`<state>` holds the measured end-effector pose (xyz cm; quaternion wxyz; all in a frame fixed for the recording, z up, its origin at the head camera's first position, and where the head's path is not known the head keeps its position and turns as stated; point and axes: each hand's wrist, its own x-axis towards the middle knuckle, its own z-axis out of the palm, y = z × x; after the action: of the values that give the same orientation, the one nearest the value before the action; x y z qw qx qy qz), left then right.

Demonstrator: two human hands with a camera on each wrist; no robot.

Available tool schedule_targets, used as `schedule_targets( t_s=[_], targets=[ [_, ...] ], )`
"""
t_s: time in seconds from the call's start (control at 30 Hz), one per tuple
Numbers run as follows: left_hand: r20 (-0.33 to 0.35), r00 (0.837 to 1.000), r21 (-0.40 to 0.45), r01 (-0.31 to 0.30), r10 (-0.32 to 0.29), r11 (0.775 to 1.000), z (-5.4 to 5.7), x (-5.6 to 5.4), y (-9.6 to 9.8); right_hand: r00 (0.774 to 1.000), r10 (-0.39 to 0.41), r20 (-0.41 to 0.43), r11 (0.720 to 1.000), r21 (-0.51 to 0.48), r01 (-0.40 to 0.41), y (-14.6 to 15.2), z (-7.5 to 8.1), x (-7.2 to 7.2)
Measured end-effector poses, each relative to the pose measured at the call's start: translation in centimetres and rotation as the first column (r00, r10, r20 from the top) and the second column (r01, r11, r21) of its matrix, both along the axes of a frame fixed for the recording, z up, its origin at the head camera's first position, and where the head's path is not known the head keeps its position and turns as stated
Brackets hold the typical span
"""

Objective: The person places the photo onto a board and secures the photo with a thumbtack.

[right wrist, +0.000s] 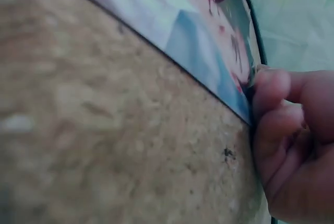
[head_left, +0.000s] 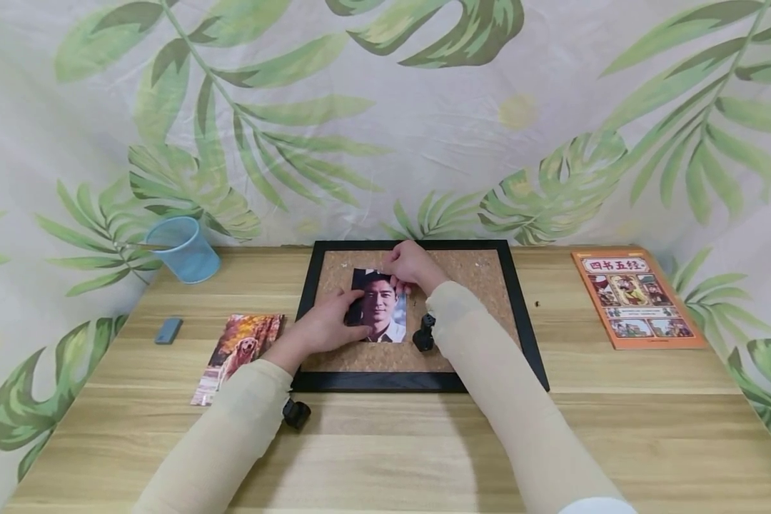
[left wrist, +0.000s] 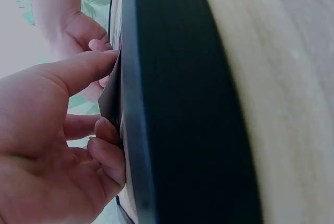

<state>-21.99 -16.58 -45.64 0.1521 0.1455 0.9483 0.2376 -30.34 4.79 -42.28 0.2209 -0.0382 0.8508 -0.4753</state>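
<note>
A portrait photo (head_left: 385,314) lies over the cork board (head_left: 462,321), which has a black frame. My left hand (head_left: 324,325) holds the photo's left side, a finger near its upper part and the thumb near its lower part. That photo edge (left wrist: 108,98) stands slightly lifted off the cork in the left wrist view. Up at the photo's top right corner, my right hand (head_left: 411,265) has its fingers curled and pinched together. In the right wrist view the corner runs under the right fingertips (right wrist: 271,85), where I cannot tell if a small pin is also held.
A dog photo (head_left: 244,353) lies left of the board, partly behind my left forearm. Farther left are a small blue-grey block (head_left: 168,330) and a blue mesh cup (head_left: 189,253), tipped towards the back. An orange book (head_left: 639,300) lies at the right.
</note>
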Motion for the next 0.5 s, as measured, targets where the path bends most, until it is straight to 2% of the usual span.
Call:
schedule_targets(
  t_s=[0.07,0.17,0.27,0.4,0.5],
  targets=[
    [0.011,1.000,-0.011,-0.017,0.017,1.000,0.2,0.1,0.1,1.000,0.024,0.017,0.999,-0.038,-0.023,0.3,0.3,0.5],
    [0.012,1.000,-0.026,-0.024,0.024,0.999,-0.3,-0.1,0.0,0.997,0.057,0.044,0.995,-0.081,-0.054,1.1,0.7,1.1],
    [-0.023,1.000,-0.031,-0.016,0.015,0.999,-1.1,-0.4,-0.4,0.995,0.082,0.048,0.992,-0.100,-0.077,2.4,1.1,1.7],
    [-0.053,0.999,0.007,0.011,-0.010,1.000,0.5,0.4,-0.5,0.994,0.107,-0.009,0.992,-0.063,-0.107,4.6,1.8,2.4],
    [-0.035,0.999,0.048,0.022,-0.020,0.999,3.1,1.9,-0.1,0.992,0.120,-0.032,0.993,-0.012,-0.120,6.2,2.2,3.2]
  ],
)
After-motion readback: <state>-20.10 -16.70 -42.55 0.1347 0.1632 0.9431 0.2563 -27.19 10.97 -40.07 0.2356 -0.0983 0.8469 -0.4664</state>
